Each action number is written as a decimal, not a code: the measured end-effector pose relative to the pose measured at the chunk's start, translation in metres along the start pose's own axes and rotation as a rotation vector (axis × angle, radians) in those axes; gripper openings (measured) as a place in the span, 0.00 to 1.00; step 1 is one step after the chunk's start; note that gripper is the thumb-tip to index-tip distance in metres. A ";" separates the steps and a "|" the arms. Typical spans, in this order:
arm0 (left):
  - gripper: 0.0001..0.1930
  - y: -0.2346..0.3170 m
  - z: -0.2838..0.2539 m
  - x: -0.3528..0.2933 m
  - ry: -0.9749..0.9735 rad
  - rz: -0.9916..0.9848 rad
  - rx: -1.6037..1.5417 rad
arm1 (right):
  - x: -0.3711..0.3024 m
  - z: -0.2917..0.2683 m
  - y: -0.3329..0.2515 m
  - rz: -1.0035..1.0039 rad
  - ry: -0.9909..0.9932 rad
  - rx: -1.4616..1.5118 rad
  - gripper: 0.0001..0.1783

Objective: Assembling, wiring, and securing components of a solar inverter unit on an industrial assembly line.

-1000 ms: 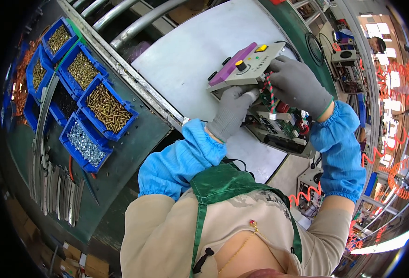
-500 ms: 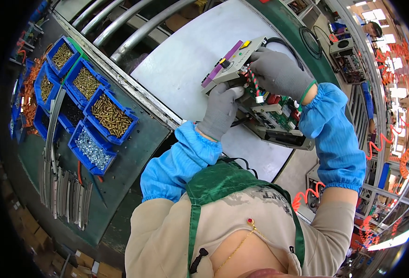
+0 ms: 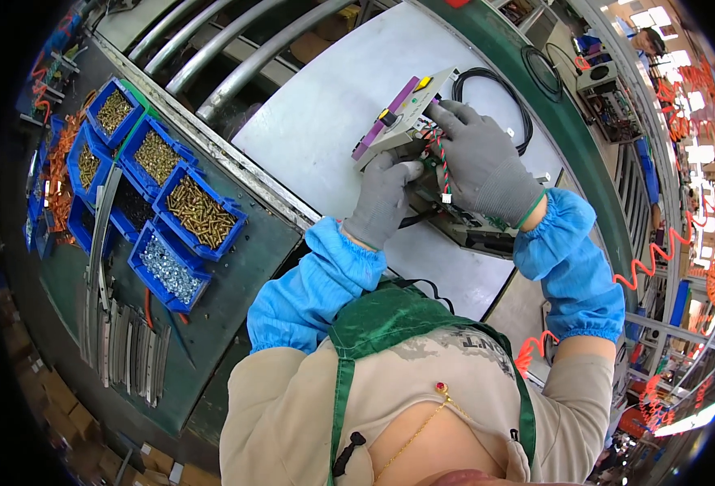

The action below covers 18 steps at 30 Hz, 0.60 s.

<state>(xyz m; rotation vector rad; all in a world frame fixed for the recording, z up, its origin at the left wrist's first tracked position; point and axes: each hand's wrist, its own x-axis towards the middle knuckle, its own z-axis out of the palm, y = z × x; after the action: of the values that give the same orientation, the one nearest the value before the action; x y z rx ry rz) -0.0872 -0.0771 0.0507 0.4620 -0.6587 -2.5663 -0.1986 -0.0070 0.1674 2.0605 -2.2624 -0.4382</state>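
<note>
A control panel [image 3: 406, 112] with a pale face, a purple edge strip, a black knob and a yellow switch is tilted up at the front of an opened electrical unit [image 3: 487, 239]. My left hand [image 3: 382, 194], in a grey glove, grips the panel's near lower edge, thumb bent inward. At the panel's back, my gloved right hand [image 3: 491, 162] has its fingers bent toward the inner side, among the wires; what the fingertips hold is hidden. A twisted red, green and black wire bundle [image 3: 444, 166] with a white connector [image 3: 446, 198] hangs between the hands. My right hand covers most of the circuit boards.
On the left, blue bins hold brass screws [image 3: 199, 212], clear-silver small parts [image 3: 168, 270] and other fasteners. Metal strips [image 3: 134, 356] lie below them. A black cable [image 3: 513, 93] loops over the white work surface [image 3: 309, 105]. Steel rollers [image 3: 252, 77] lie beyond; another opened unit [image 3: 608, 101] stands far right.
My right hand has shifted down along the panel's back and over the unit, covering more of its boards. More of the black cable loop shows. My left hand keeps its grip.
</note>
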 end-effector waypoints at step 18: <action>0.17 0.054 0.036 -0.017 -0.078 1.106 1.611 | -0.037 -0.042 -0.002 0.459 0.193 0.828 0.11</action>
<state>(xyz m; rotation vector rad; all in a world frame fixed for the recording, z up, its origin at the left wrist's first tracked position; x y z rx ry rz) -0.0694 -0.0974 0.1119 0.2578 -2.1232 -0.6387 -0.1832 0.0223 0.2128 1.5664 -2.9429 0.8080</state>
